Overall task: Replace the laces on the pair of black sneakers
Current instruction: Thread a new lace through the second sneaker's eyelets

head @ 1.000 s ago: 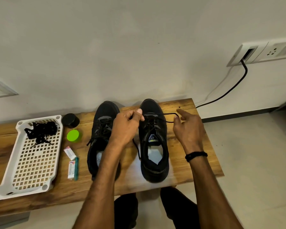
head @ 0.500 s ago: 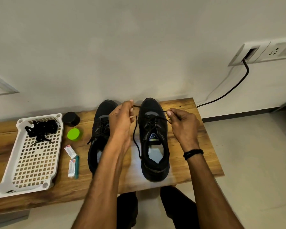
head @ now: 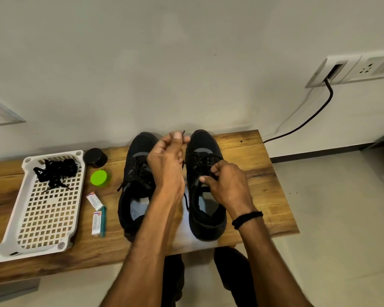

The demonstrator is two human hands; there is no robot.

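On a wooden bench point(head: 264, 173), spare black laces point(head: 56, 171) are kept in a white tray point(head: 38, 253) at far left. The left sneaker point(head: 135, 173) is partly covered by the left hand point(head: 166, 160), by which one end of a lace point(head: 186, 201) is pinched and raised. At the right sneaker point(head: 205, 227), that lace is pinched by the right hand point(head: 228, 185).

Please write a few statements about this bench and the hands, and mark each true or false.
1. The left hand pinches the end of a black lace. True.
2. The white tray holds nothing. False: a bundle of black laces lies in it.
3. The right hand grips the left sneaker. False: it pinches the lace on the right sneaker.
4. A green lid lies between the white tray and the left sneaker. True.
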